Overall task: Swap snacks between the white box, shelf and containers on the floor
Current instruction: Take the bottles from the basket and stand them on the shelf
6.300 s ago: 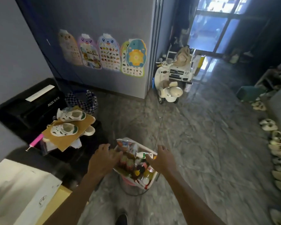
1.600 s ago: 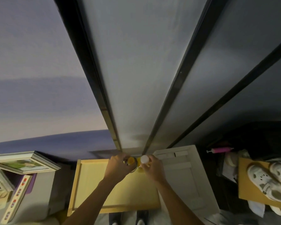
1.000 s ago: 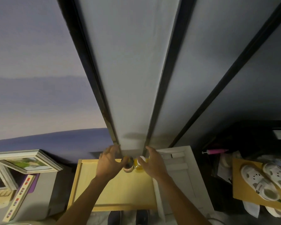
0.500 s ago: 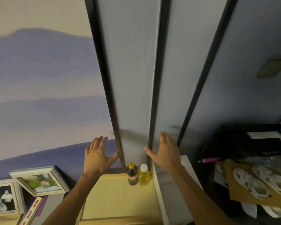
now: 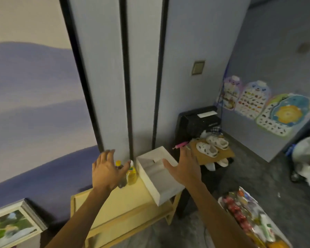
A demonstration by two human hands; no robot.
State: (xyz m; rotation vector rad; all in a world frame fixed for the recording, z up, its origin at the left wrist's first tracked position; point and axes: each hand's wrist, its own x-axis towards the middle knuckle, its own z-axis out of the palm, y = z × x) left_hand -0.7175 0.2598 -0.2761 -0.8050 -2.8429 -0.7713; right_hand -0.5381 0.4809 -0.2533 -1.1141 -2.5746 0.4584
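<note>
Hovering empty with fingers spread wide, the left hand [image 5: 106, 173] and right hand [image 5: 184, 169] hung above the tabletop [image 5: 120, 203]; two bottles [image 5: 132, 174] stood at eleven o'clock of the white box [image 5: 161, 178].

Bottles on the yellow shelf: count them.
2. A dark bottle partly behind the left hand, and a yellow bottle beside it, next to the white box.
</note>
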